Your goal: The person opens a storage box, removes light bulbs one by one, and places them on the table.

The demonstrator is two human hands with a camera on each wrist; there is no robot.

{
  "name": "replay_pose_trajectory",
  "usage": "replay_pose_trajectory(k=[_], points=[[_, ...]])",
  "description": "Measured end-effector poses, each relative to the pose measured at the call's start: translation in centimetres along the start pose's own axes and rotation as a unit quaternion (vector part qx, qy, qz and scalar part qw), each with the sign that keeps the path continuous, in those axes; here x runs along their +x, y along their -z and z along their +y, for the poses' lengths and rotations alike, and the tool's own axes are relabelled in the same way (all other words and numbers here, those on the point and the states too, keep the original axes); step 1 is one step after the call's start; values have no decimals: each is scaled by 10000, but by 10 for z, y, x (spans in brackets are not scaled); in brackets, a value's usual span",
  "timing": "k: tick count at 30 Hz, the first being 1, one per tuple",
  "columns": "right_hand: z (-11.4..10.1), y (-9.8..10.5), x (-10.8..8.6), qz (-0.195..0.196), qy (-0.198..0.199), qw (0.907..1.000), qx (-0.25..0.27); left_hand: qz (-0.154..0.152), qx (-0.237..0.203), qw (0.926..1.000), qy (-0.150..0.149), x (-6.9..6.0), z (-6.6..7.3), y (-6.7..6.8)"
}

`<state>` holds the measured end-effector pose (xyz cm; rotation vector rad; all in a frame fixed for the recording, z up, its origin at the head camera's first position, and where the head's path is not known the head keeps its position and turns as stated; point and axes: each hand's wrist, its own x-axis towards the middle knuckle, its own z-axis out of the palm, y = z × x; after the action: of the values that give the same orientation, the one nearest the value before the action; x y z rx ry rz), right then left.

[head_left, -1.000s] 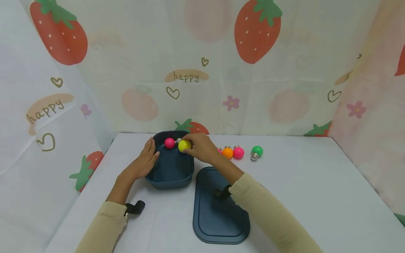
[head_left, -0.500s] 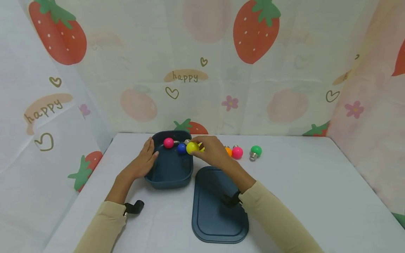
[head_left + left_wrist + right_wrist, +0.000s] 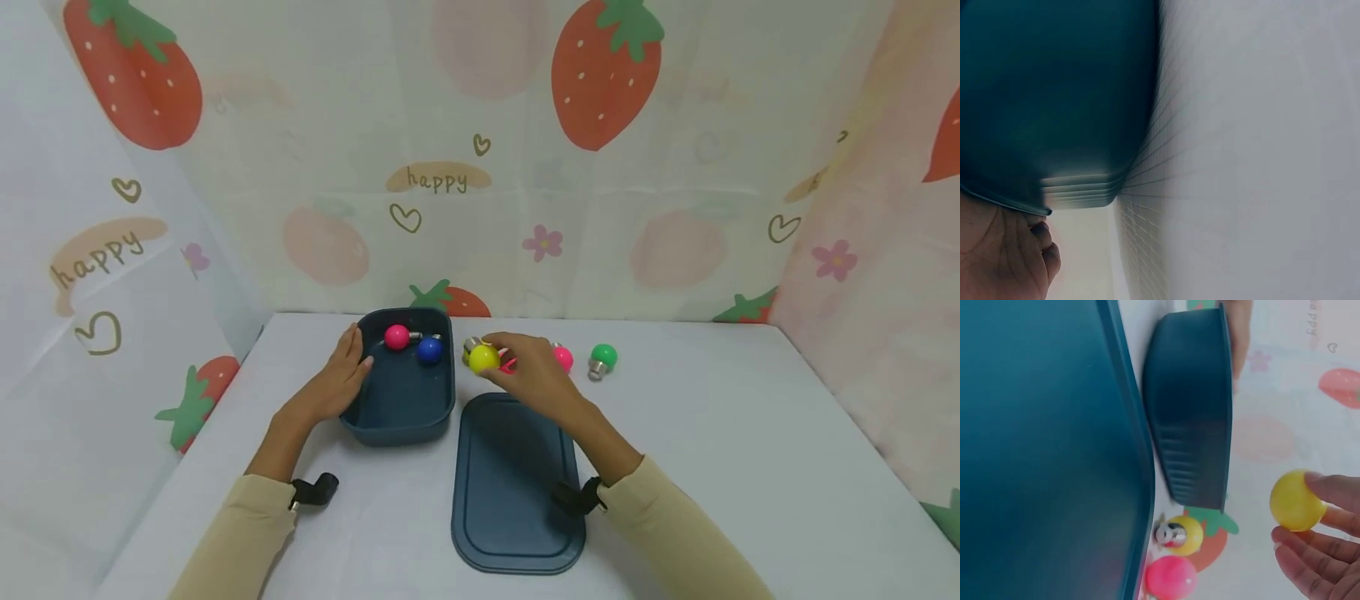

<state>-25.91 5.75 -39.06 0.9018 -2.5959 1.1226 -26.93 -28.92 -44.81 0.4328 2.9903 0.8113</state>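
Observation:
My right hand point(image 3: 534, 377) pinches a yellow light bulb point(image 3: 483, 358) between thumb and fingertips, just right of the dark blue box point(image 3: 397, 437). In the right wrist view the yellow bulb point(image 3: 1297, 500) hangs in the air, above another yellow bulb point(image 3: 1192, 536) and a pink bulb point(image 3: 1172, 578) on the table. Inside the box lie a pink bulb point(image 3: 397, 337) with a silver screw base and a blue bulb point(image 3: 430, 351). Against the box's left rim rests my left hand point(image 3: 333, 385), fingers straight; its palm shows beside the rim in the left wrist view.
The box's flat blue lid point(image 3: 517, 492) lies in front of the right hand. Farther right on the white table are a pink bulb point(image 3: 562, 358), partly hidden by the hand, and a green bulb point(image 3: 603, 358). A strawberry-print cloth point(image 3: 450, 242) hangs behind.
My right hand has carried the yellow bulb rightward, from over the box to beyond its right rim. The blue bulb has come into sight. The left hand stays at the rim.

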Motion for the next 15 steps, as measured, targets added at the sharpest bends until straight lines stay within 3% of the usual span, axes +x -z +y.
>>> replay_pose_trajectory(k=[15], points=[[30, 22, -45, 314, -283, 9987, -302, -49, 6, 10000, 38, 1, -5, -1]])
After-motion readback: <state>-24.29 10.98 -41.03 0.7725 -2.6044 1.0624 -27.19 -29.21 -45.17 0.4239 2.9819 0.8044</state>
